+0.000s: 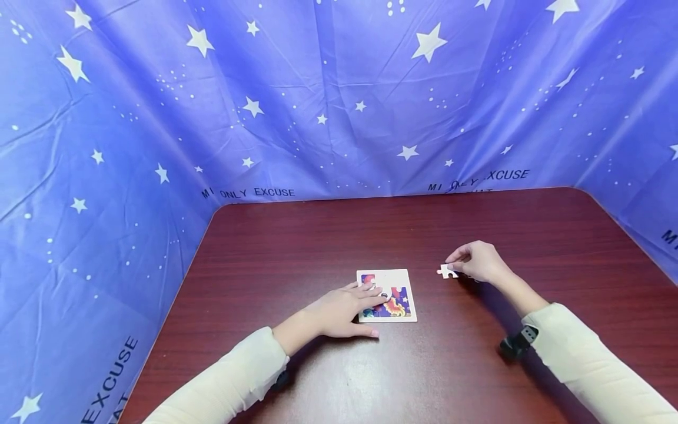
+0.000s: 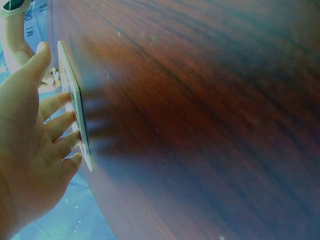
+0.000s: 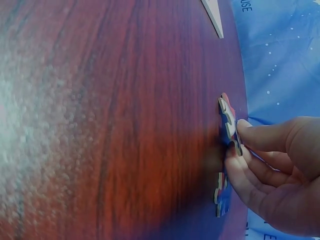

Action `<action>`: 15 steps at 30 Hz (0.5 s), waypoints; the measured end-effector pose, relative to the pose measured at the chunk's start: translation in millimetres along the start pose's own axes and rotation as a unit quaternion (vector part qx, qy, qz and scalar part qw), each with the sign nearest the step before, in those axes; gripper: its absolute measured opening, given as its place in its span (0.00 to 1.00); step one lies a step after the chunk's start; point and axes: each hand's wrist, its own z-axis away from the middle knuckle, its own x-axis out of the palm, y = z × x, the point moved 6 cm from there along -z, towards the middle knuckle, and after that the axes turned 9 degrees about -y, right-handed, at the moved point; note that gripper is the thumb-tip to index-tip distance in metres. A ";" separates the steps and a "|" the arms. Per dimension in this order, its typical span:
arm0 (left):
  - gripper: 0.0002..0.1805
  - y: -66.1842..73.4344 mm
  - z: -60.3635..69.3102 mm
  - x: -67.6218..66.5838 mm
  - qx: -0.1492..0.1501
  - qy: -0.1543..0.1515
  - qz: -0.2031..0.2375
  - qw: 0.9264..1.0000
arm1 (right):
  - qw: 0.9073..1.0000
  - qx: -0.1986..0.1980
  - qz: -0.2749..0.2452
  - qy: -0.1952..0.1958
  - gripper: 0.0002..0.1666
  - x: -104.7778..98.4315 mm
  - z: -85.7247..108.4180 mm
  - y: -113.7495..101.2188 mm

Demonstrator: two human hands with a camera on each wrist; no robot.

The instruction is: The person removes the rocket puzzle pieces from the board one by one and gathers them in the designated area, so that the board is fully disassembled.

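Note:
A square jigsaw puzzle board (image 1: 393,278) with a pale frame lies on the table, part of its colourful picture filled in and its upper right portion white. My left hand (image 1: 341,311) rests on its left side, fingers extended over the picture and thumb out on the near side. To the right of the board, my right hand (image 1: 482,263) pinches a puzzle piece (image 1: 447,271) between thumb and fingers. In the right wrist view that puzzle piece (image 3: 228,117) is tilted up at the fingertips. Another puzzle piece (image 3: 220,196) sits beside it, mostly hidden under the hand in the head view.
The dark red wooden table (image 1: 286,241) extends around the board. A blue curtain (image 1: 328,88) with white stars hangs behind the table and along both sides. A dark wrist device (image 1: 518,344) is strapped at the right sleeve.

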 end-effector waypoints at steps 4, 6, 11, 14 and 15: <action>0.39 -0.5 -0.3 0.2 -0.001 -0.002 0.004 1.000 | 1.000 0.001 0.006 0.004 0.05 -0.2 0.3 -0.2; 0.39 -0.6 -0.1 0.2 -0.001 -0.002 0.003 1.000 | 1.000 0.002 0.010 0.006 0.05 -0.3 0.6 -0.3; 0.39 -0.4 0.1 -0.4 0.003 0.002 -0.004 1.000 | 1.000 0.004 0.017 0.011 0.05 -0.2 1.1 0.7; 0.39 -0.7 -0.2 0.0 0.003 0.004 -0.005 1.000 | 1.000 0.007 0.010 0.011 0.05 0.2 1.4 1.9; 0.39 -0.7 -0.3 0.0 0.003 0.005 -0.005 1.000 | 1.000 0.009 0.007 0.010 0.05 0.5 1.3 2.4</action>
